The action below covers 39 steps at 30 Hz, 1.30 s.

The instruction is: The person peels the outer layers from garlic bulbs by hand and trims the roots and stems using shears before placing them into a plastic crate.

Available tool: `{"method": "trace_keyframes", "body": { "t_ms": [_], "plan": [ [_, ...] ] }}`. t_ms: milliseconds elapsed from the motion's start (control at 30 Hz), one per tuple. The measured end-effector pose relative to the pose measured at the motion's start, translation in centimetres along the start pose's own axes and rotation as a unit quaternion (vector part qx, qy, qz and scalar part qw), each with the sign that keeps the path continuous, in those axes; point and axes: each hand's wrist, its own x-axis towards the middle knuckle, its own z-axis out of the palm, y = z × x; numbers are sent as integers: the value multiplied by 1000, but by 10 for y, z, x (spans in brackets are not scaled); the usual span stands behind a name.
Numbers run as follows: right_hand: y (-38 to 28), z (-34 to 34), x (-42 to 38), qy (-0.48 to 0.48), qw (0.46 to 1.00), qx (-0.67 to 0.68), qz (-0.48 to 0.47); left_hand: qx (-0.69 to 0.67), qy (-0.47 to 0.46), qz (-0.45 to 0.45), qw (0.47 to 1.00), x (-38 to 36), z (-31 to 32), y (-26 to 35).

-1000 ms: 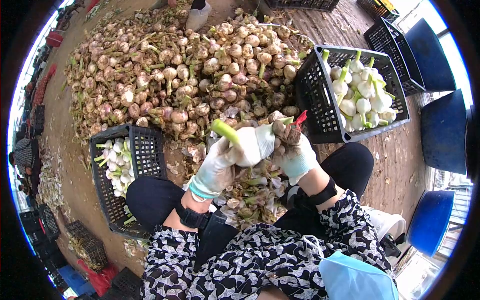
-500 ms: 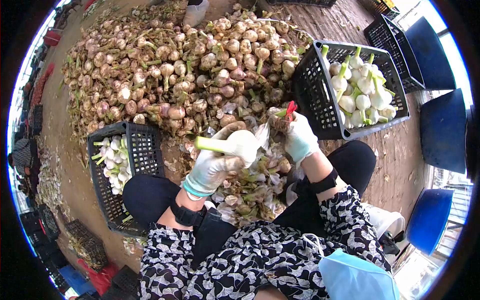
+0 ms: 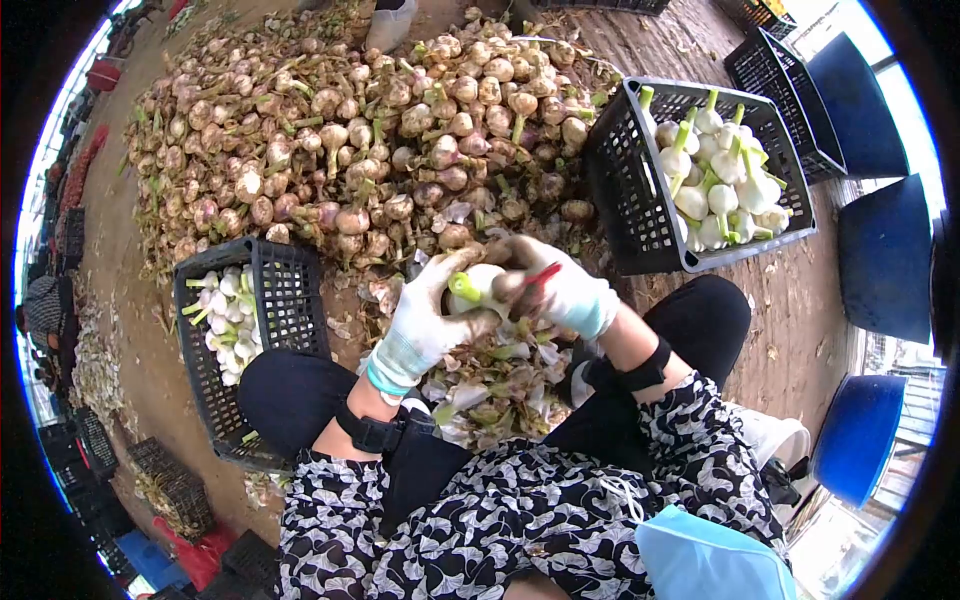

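Note:
A white peeled garlic bulb [image 3: 484, 287] with a short green stem sits between my gloved hands. My left hand [image 3: 432, 310] is wrapped around it, the cut stem facing me. My right hand [image 3: 560, 285] touches the bulb's right side and holds a small tool with a red part [image 3: 543, 273]; its blade cannot be made out. Below both hands lies a heap of loose garlic skins [image 3: 500, 390]. Just beyond them spreads a large pile of unpeeled garlic [image 3: 350, 150].
A black crate [image 3: 640, 220] of large white bulbs stands at the right, another [image 3: 290, 290] with smaller ones at the left. Blue tubs [image 3: 885, 255] line the right edge. Another person [image 3: 45, 305] is at the far left, and a boot [image 3: 390, 25] shows beyond the pile.
My right hand has moved left onto the bulb. The bulb has turned in my left hand, so its stem now points towards me instead of left.

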Motion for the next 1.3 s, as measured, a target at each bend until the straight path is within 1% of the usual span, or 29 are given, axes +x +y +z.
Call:
{"method": "trace_keyframes", "body": {
  "t_ms": [33,67,133,167,200,267,300,333,400,467,500,533,600,667,700,733,800,833,867,933,967,1000,1067,1100,1133,1200,1233,1267,1300],
  "plan": [
    [-13,2,-3,59,987,-149,26,-87,-10,-53,995,0,-1,-1],
    [-8,-1,-2,60,987,-146,27,-85,-12,-55,995,-1,-3,-1],
    [18,-19,4,107,990,87,10,-246,-4,-160,956,-3,-6,6],
    [47,-32,13,148,989,-12,-14,-261,12,-127,957,-2,-3,8],
    [42,-29,11,150,988,-13,-16,-260,11,-124,957,1,-3,6],
    [14,-11,-5,138,989,29,-37,-97,49,-83,991,3,-1,-1],
    [-8,-6,-13,95,994,-47,-37,-38,47,-65,996,4,-1,-1],
    [-12,2,-16,145,967,-172,-120,-38,46,-68,996,5,0,-1],
    [-2,2,-13,156,936,-278,-149,-54,21,-102,993,6,1,-2],
    [10,-7,-4,212,921,-317,-81,-121,4,-112,986,4,0,-1],
    [28,-16,2,250,930,-262,-59,-172,-11,-105,979,3,1,5],
    [19,-26,3,208,960,-169,80,-223,-28,-99,969,4,-1,8],
    [42,-31,5,148,987,57,15,-260,-22,-126,957,5,-4,0],
    [-13,-11,-17,72,928,357,77,-232,2,-105,967,4,-6,-4],
    [-19,-6,-17,43,968,247,30,-268,-4,-105,958,5,-2,1],
    [-11,-1,-11,33,962,255,89,-265,-6,-106,958,6,0,1],
    [-2,20,-11,189,980,52,-22,-256,61,-97,960,6,6,1],
    [-12,22,-12,159,987,26,11,-294,94,-96,946,8,11,3],
    [-5,29,-9,188,972,-66,-126,-256,180,-126,941,7,19,9],
    [-12,38,-10,169,979,-33,-110,-348,235,-166,892,6,19,-1],
    [-10,30,-6,124,991,39,-32,-377,218,-176,883,3,15,-3],
    [7,17,3,123,975,186,-7,-509,239,-163,811,5,15,-5],
    [21,0,8,114,944,309,22,-429,192,-151,870,3,13,0],
    [15,-1,2,55,935,351,19,-430,190,-150,870,5,13,-2],
    [6,4,-5,52,936,347,21,-475,171,-153,850,7,14,-7],
    [-6,17,-12,11,877,480,-27,-520,152,-154,826,9,17,-9],
    [-3,16,-2,36,926,369,-65,-436,157,-153,873,9,18,-6],
    [-7,16,3,93,974,207,18,-346,157,-151,913,8,19,-5],
    [-2,18,3,107,977,185,9,-165,173,-135,962,6,22,-13]
  ]
}}
